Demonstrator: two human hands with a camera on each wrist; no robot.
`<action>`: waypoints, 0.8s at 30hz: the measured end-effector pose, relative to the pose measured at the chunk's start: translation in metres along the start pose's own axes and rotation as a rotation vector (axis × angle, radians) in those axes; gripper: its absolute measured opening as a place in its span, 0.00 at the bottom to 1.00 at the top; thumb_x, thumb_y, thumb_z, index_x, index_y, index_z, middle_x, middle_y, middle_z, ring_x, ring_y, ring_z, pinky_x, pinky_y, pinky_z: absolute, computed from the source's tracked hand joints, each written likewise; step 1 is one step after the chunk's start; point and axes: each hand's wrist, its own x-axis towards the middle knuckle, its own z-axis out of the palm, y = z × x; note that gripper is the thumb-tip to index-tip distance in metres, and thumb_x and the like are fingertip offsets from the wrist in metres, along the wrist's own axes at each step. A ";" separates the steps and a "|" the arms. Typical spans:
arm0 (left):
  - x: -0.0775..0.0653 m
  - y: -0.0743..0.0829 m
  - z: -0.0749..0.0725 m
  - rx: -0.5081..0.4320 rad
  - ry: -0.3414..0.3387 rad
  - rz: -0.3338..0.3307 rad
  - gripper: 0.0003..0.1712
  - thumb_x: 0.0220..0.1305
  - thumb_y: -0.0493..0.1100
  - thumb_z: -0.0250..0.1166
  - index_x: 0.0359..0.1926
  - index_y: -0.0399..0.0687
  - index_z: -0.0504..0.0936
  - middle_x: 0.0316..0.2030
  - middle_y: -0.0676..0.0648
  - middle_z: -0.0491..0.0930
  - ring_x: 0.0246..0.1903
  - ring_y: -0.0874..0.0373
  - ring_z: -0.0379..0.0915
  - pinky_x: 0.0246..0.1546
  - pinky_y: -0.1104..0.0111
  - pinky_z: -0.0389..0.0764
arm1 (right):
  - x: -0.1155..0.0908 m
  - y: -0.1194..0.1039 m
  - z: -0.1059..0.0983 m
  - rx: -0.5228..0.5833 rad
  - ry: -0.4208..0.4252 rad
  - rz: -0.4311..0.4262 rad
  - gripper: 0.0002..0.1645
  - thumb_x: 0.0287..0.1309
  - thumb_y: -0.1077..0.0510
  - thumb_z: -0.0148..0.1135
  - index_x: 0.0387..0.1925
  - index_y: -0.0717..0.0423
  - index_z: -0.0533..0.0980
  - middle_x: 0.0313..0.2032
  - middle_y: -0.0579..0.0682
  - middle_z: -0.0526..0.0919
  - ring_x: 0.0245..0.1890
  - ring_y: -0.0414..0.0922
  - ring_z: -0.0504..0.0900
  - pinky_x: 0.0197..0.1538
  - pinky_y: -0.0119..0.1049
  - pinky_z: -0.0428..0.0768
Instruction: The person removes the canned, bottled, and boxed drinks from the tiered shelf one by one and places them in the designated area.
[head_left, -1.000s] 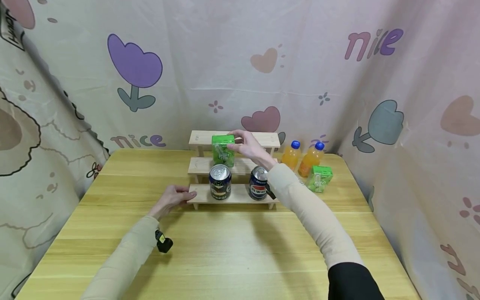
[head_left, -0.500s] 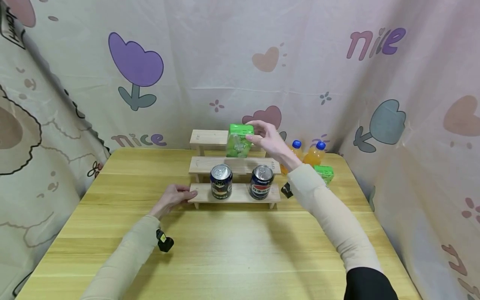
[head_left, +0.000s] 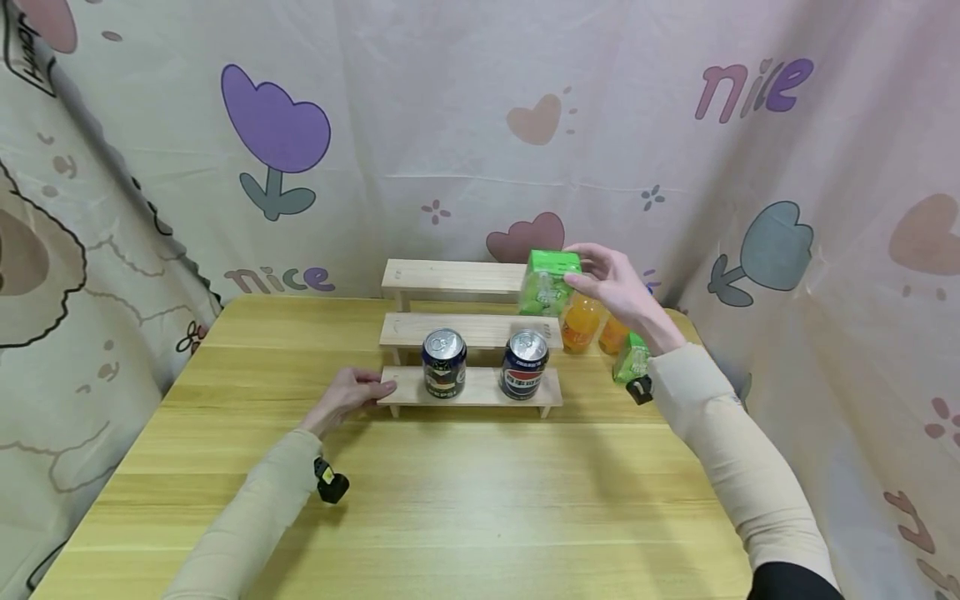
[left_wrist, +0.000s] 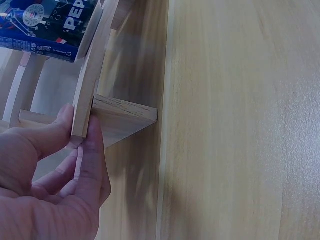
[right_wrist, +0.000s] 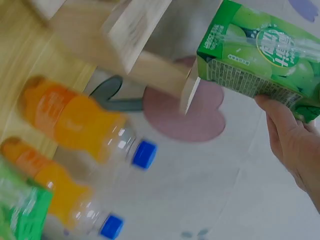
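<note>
My right hand (head_left: pixel 617 287) grips a green juice carton (head_left: pixel 548 283) by its side, up at the right end of the wooden three-step rack (head_left: pixel 457 329). In the right wrist view the carton (right_wrist: pixel 265 55) shows green fruit printed on it, with the thumb against its lower face. My left hand (head_left: pixel 348 400) pinches the left end of the rack's lowest step; the left wrist view shows thumb and fingers (left_wrist: pixel 90 165) on either side of the board (left_wrist: pixel 90 95). Two dark Pepsi cans, one left (head_left: pixel 444 364) and one right (head_left: pixel 524 365), stand on that lowest step.
Right of the rack stand two orange drink bottles (right_wrist: pixel 75 120) with blue caps, partly behind my right hand in the head view. A second green carton (head_left: pixel 632 360) stands near them, beside my right wrist. A patterned curtain (head_left: pixel 420 125) hangs behind the wooden table (head_left: pixel 450 492).
My right hand has lifted the green carton from the left part of the middle step and carried it rightward to the rack's right end. The left hand stays at the lowest step.
</note>
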 end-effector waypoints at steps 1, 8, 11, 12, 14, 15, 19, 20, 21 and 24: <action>0.000 0.000 0.000 0.000 0.002 0.001 0.30 0.67 0.40 0.67 0.61 0.22 0.69 0.37 0.49 0.82 0.34 0.64 0.80 0.48 0.68 0.87 | -0.003 0.002 -0.004 -0.015 0.000 0.001 0.25 0.69 0.64 0.58 0.65 0.63 0.68 0.50 0.41 0.79 0.52 0.36 0.78 0.55 0.27 0.80; 0.001 -0.001 0.000 -0.012 0.004 0.014 0.29 0.67 0.39 0.67 0.60 0.20 0.69 0.37 0.48 0.81 0.33 0.64 0.80 0.47 0.68 0.87 | -0.018 0.018 -0.028 -0.102 0.001 0.034 0.25 0.70 0.60 0.59 0.65 0.62 0.68 0.51 0.42 0.79 0.52 0.35 0.78 0.56 0.25 0.78; 0.001 -0.001 0.000 -0.019 0.005 0.023 0.28 0.68 0.38 0.66 0.59 0.20 0.70 0.36 0.49 0.81 0.32 0.64 0.80 0.47 0.68 0.87 | -0.022 0.027 -0.035 -0.145 0.008 0.049 0.25 0.71 0.58 0.59 0.65 0.61 0.68 0.54 0.46 0.78 0.55 0.38 0.77 0.58 0.26 0.76; 0.001 -0.001 0.000 -0.021 0.008 0.022 0.28 0.68 0.38 0.66 0.59 0.20 0.70 0.36 0.49 0.81 0.32 0.64 0.80 0.46 0.68 0.87 | -0.024 0.030 -0.037 -0.153 0.009 0.056 0.25 0.71 0.57 0.58 0.65 0.61 0.68 0.56 0.47 0.78 0.57 0.39 0.76 0.59 0.27 0.76; 0.000 0.000 0.000 -0.017 0.011 0.023 0.28 0.68 0.38 0.66 0.59 0.20 0.70 0.36 0.48 0.81 0.32 0.64 0.80 0.45 0.69 0.87 | -0.026 0.037 -0.041 -0.160 0.012 0.065 0.26 0.72 0.57 0.58 0.66 0.61 0.68 0.58 0.50 0.77 0.60 0.42 0.75 0.59 0.27 0.75; -0.001 0.000 0.000 -0.012 0.012 0.024 0.29 0.68 0.38 0.66 0.60 0.19 0.69 0.37 0.47 0.81 0.32 0.64 0.80 0.45 0.69 0.87 | -0.027 0.041 -0.043 -0.164 0.014 0.070 0.26 0.72 0.56 0.58 0.66 0.61 0.67 0.58 0.51 0.76 0.61 0.43 0.74 0.59 0.27 0.75; -0.003 0.001 0.001 0.016 0.025 0.031 0.33 0.67 0.39 0.67 0.63 0.18 0.67 0.44 0.40 0.82 0.34 0.63 0.79 0.44 0.69 0.87 | -0.031 0.058 -0.048 -0.160 0.030 0.088 0.26 0.72 0.56 0.58 0.66 0.62 0.67 0.56 0.48 0.76 0.60 0.39 0.74 0.56 0.23 0.76; -0.003 0.000 0.001 0.019 0.026 0.034 0.34 0.67 0.40 0.67 0.63 0.18 0.67 0.45 0.38 0.81 0.34 0.63 0.80 0.43 0.69 0.87 | -0.032 0.062 -0.048 -0.159 0.034 0.091 0.27 0.72 0.57 0.58 0.66 0.62 0.67 0.55 0.46 0.76 0.58 0.37 0.75 0.55 0.22 0.76; -0.003 0.000 0.001 0.023 0.026 0.039 0.34 0.68 0.40 0.67 0.64 0.18 0.66 0.47 0.37 0.81 0.34 0.63 0.80 0.43 0.69 0.87 | -0.032 0.066 -0.049 -0.154 0.036 0.091 0.27 0.71 0.57 0.59 0.66 0.63 0.67 0.54 0.44 0.76 0.56 0.35 0.75 0.54 0.21 0.77; -0.003 0.000 0.001 0.019 0.021 0.050 0.34 0.68 0.39 0.66 0.64 0.17 0.65 0.48 0.35 0.81 0.34 0.63 0.80 0.42 0.71 0.87 | -0.033 0.076 -0.048 -0.131 0.031 0.092 0.27 0.71 0.58 0.58 0.66 0.65 0.66 0.54 0.44 0.75 0.52 0.32 0.75 0.52 0.21 0.78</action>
